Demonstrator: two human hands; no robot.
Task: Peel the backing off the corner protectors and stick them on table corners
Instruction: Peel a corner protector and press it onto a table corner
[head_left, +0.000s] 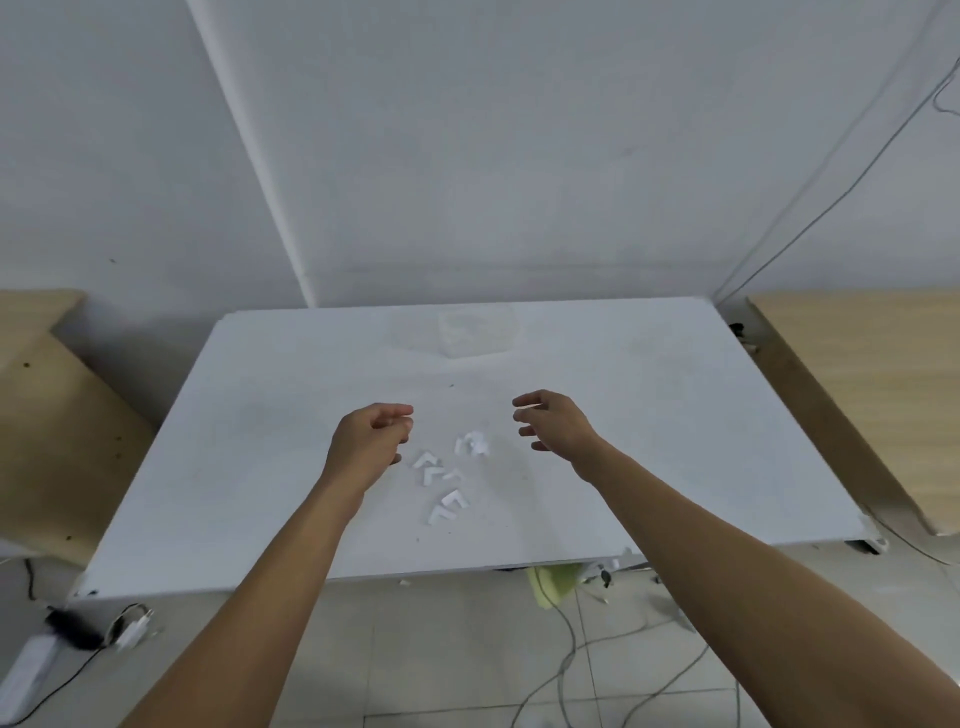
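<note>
Head view: loosely curled, empty fingers (525, 401).

**Head view (single wide-angle camera, worn on the head).** The lens looks forward and down from above the near edge of the table (675, 415), at close working range. The tabletop fills the middle of the frame: far edge toward 12 o'clock against the wall (467, 156), near edge toward 6 o'clock, with the floor (441, 649) visible beneath it. The forearms enter from 7 and 5 o'clock, placing the left hand (371, 436) and right hand (556, 421) near centre. The frame cuts a wooden cabinet (52, 441) at 9 o'clock and a wooden desk (883, 389) at 3 o'clock.
</note>
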